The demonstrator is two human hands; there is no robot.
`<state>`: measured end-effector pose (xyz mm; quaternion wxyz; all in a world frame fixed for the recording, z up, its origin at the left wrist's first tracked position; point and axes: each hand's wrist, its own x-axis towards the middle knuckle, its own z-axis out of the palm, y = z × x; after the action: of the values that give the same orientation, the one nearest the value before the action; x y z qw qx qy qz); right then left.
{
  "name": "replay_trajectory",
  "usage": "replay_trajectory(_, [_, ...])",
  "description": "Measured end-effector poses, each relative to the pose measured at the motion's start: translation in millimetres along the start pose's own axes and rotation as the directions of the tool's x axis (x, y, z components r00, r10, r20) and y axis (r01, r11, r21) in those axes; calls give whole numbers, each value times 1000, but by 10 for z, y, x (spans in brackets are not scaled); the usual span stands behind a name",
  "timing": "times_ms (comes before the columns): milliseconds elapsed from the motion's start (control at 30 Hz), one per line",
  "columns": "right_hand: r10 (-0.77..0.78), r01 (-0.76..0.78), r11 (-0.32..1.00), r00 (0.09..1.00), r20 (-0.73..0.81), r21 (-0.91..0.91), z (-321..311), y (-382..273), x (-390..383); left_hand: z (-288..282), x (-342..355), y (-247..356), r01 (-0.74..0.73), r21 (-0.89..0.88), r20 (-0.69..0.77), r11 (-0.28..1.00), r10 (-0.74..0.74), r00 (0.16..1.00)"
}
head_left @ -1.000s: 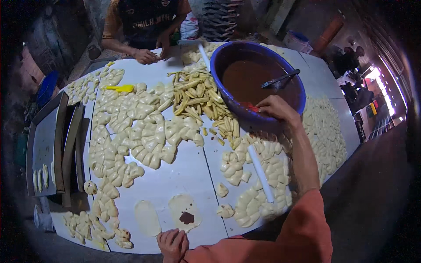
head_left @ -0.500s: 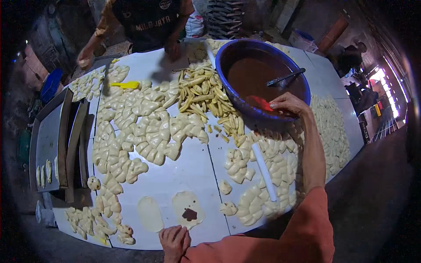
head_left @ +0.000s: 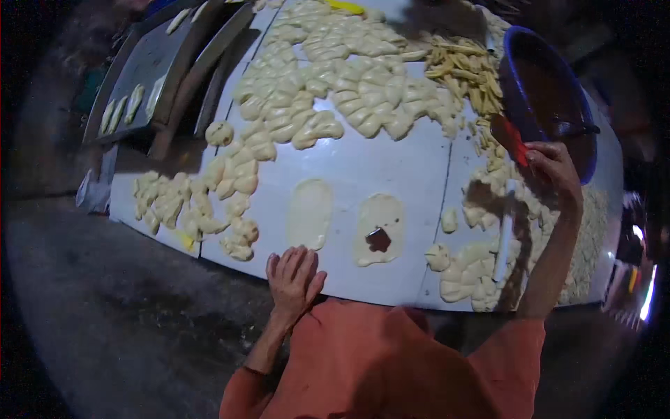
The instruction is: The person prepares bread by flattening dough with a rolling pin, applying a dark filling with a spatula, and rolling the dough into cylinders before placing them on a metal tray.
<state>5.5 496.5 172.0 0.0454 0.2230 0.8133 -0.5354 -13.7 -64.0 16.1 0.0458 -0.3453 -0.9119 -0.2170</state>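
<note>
My right hand [head_left: 556,166] grips a red spatula [head_left: 515,142] by its end; its blade looks smeared brown. It is held in the air beside the blue basin [head_left: 510,80] of brown sauce [head_left: 548,87]. Down at the table's near edge, my left hand [head_left: 296,278] rests with fingers stretched out, fingertips by the lower end of a bare flattened dough oval [head_left: 310,209]. To the right lies a second dough oval [head_left: 386,211], bearing a dark brown blob of sauce [head_left: 379,241] and small specks.
Many pale dough pieces [head_left: 363,87] spread over the white table [head_left: 300,164]. Yellowish cut strips, perhaps banana [head_left: 464,73], are heaped beside the basin. A white rod [head_left: 504,234] lies on dough at right. Metal trays [head_left: 136,77] with several filled pieces stand at left. A yellow tool [head_left: 345,7] lies far back.
My right hand has lifted the red spatula out of the basin and brought it to the basin's near-left side. My view has swung left and down; my left hand still rests at the table edge.
</note>
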Motion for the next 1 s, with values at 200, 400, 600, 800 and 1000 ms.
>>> replay_trajectory(200, [37,16,976,971,238,-217,1441,-578,-61,48,-190,-135,43,33,84,999,-46,995])
replay_trajectory(400, [-327,430,818,894,306,-381,2721,-612,-251,114,-194,-153,24,-28,30,999,-23,999])
replay_trajectory(600, [-504,554,470,807,307,-686,3127,-691,-467,103,-157,-183,10,-56,7,998,-10,1000])
replay_trajectory(800, [-510,493,440,825,243,-751,3202,-684,-603,131,-128,-232,0,-70,-36,998,-2,999])
replay_trajectory(1000, [-525,512,487,819,231,-707,3292,-502,-767,146,-115,-260,-14,-59,-74,998,10,997])
